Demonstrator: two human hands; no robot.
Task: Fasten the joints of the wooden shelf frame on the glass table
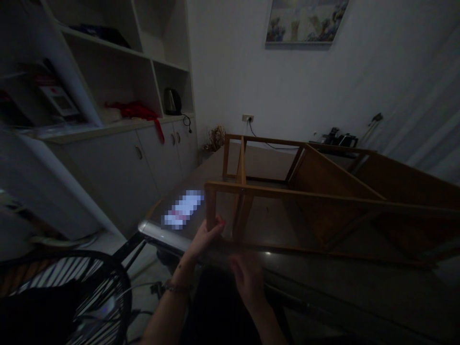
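A brown wooden shelf unit [273,191] lies on its side across the table [223,160], its slatted frame and panels stretching off to the right. My left hand [209,233] is closed around the short upright bar at the frame's near left end, thumb on the right side of it. Just right of that, my right hand [247,275] is over the table's near edge, below the frame's lower rail. Motion blurs its fingers, and I cannot make out anything in them. Left of the frame, a lit phone-like screen [183,208], pixelated, lies on the table.
A black fan-like round grille [124,287] stands at the lower left, beside the table's metal edge. White cabinets [158,153] line the left wall, with a kettle [172,101] and red cloth [136,110]. A cord runs from the wall socket [247,118] behind the shelf unit.
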